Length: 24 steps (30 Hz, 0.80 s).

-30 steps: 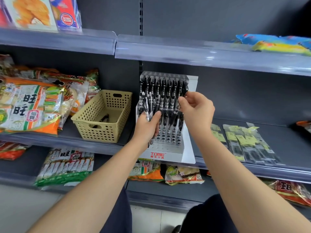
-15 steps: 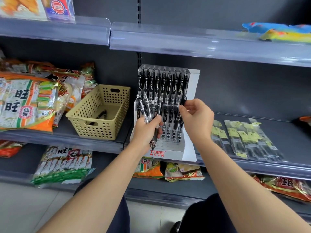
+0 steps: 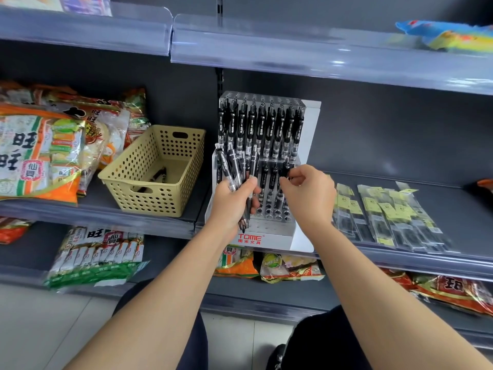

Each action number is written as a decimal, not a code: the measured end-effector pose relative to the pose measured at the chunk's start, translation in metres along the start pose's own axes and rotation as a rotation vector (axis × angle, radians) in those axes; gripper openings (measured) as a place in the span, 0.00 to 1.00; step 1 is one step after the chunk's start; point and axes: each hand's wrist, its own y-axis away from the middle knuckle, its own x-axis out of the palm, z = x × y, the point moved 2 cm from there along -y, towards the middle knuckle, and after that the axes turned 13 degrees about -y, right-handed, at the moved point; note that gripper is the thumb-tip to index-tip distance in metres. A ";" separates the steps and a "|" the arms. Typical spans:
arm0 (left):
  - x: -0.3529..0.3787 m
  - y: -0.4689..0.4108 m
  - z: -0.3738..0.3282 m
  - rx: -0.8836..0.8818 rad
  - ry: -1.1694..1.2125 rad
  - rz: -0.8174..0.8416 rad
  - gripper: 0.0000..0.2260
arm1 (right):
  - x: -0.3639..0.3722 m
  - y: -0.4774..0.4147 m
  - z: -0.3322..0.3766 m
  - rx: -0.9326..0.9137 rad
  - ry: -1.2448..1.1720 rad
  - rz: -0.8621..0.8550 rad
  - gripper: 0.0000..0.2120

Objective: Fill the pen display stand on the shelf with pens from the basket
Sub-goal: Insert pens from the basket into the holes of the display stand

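A clear stepped pen display stand (image 3: 266, 231) marked TOME stands on the middle shelf. Black pens fill its back row (image 3: 261, 129), and several more stand in the middle row. My left hand (image 3: 232, 201) is closed around a bunch of black pens (image 3: 237, 169) in front of the stand's left side. My right hand (image 3: 306, 193) pinches the top of one pen (image 3: 286, 166) at the right end of the middle row. The front holes are empty. A beige perforated basket (image 3: 157, 193) sits left of the stand with a few pens (image 3: 160, 174) inside.
Snack bags (image 3: 40, 153) crowd the shelf left of the basket. Flat packets of refills (image 3: 384, 214) lie right of the stand. An upper shelf edge (image 3: 293, 54) overhangs the stand. More snack packs (image 3: 96, 257) fill the lower shelf.
My right hand has come down from the back row to the middle row's right end. My left hand stays in front of the stand with its bunch of pens.
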 end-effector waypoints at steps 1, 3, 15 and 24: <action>0.000 0.000 0.000 0.004 -0.001 0.000 0.08 | 0.002 0.000 0.000 0.006 0.037 0.013 0.05; 0.000 0.000 -0.001 0.007 -0.005 0.005 0.07 | 0.006 0.000 -0.001 0.011 0.107 0.040 0.05; 0.001 -0.003 0.000 0.013 0.003 0.016 0.05 | 0.009 0.001 -0.010 -0.006 0.309 0.088 0.18; -0.001 -0.002 0.002 -0.049 0.119 0.118 0.08 | 0.010 0.001 0.000 -0.045 0.054 0.130 0.17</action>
